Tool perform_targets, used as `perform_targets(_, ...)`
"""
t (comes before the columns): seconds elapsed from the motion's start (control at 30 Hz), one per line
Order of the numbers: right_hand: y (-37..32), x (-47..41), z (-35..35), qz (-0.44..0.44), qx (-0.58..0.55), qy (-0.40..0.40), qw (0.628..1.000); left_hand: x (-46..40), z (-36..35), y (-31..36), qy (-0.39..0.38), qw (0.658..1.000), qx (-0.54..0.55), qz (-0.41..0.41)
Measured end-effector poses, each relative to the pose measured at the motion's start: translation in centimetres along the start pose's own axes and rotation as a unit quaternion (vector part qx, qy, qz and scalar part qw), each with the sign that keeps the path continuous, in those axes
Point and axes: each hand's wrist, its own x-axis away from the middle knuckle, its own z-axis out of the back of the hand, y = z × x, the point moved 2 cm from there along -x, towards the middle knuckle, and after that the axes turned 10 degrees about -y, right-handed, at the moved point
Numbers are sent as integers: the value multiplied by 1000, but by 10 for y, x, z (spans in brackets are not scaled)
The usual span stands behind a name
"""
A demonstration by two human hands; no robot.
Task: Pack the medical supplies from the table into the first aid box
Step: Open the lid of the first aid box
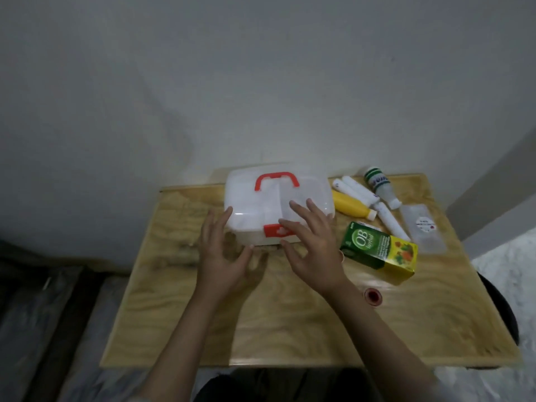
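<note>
A white translucent first aid box [261, 198] with a red handle and a red front latch stands closed at the far middle of the wooden table [290, 323]. My left hand [224, 255] is spread open at the box's front left corner, fingertips touching its side. My right hand [311, 246] hovers with fingers spread over the latch and the lid's front right. To the right lie a green and yellow carton [380, 249], a yellow bottle [349, 205], white rolled tubes [358, 188], a clear bottle with a green label [381, 185] and a clear flat packet [423, 227].
A small red round object [373, 296] sits on the table just right of my right forearm. The table stands against a grey wall. A dark rounded seat edge [504, 309] shows at the table's right side. Dark floor lies to the left.
</note>
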Motion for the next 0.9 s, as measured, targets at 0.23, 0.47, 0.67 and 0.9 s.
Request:
perform_targets(0.23,16,-1,-21,56,100,55,992,-13,-35,-27,34,995,86,-39)
perform_targets(0.47,28,-3,-23,143,211,110,961,-16,-45,-35,97,989,66,-88)
perform_targets(0.67,29,4,-15,169,166,83,968,-15,-40,-35,90,989,74,-87)
perform_targets(0.9,16,-9,-4,134,65,136,979,-15,-41,-23,103,989,76,-76)
